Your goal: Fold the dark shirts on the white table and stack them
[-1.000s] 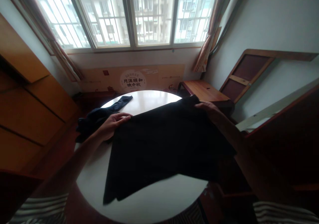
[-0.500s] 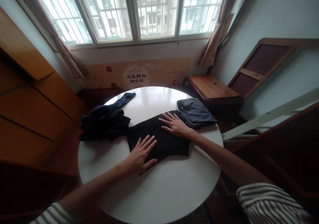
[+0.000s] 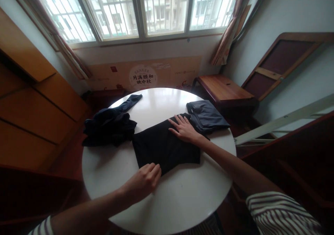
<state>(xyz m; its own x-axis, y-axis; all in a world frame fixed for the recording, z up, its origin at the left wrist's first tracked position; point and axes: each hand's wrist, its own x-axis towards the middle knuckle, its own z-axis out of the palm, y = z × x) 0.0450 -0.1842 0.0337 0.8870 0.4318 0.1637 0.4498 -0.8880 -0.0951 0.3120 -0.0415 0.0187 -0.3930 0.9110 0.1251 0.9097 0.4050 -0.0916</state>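
Observation:
A black folded garment, its exact kind unclear, lies spread on the round white table. My left hand is closed at the garment's near left edge, fingers curled on the cloth there. Flat on the garment's far right part rests my right hand, fingers spread. Beside that hand a dark grey folded garment touches or slightly overlaps the black one. At the table's left side sits a crumpled heap of dark clothes, one dark blue piece stretching toward the far edge.
Beyond the table to the right stands a low wooden table. A pale metal rail slants along the right side. Wooden cabinets line the left wall. Behind are barred windows with curtains tied at the sides.
My left hand has gone from lying flat on the black garment to closed at its near edge, moving toward me. My right hand stays flat. The view has tilted slightly.

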